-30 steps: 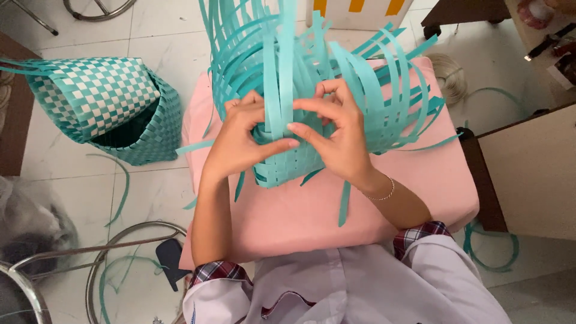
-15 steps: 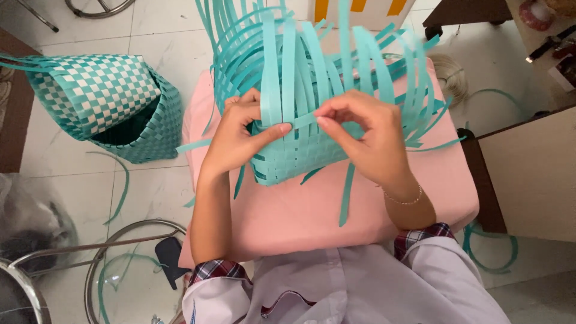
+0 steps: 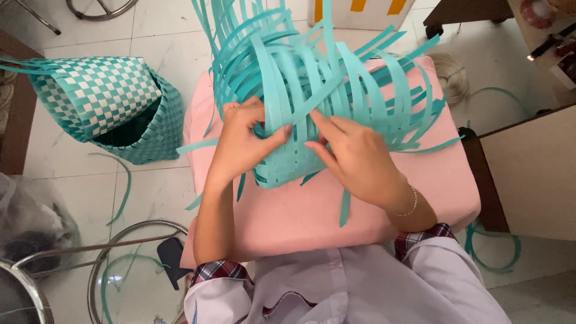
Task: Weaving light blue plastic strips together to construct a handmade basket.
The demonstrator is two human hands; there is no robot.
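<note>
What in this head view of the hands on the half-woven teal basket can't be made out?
- Head view: the woven part of the half-woven teal basket beneath the left hand and right hand is covered by them.
- The basket's inside is screened by its loose upright strips.
- The finished checkered basket shows only a dark opening.
- The strip tips run off the top edge.
- The pink cushion hides whatever supports it.

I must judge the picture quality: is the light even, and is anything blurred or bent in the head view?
Head view: soft, even light, only faint shadows under both hands on the pink cushion; mild glare on the floor tiles; the teal strips are sharp; edges look slightly bent, wide-angle.
</note>
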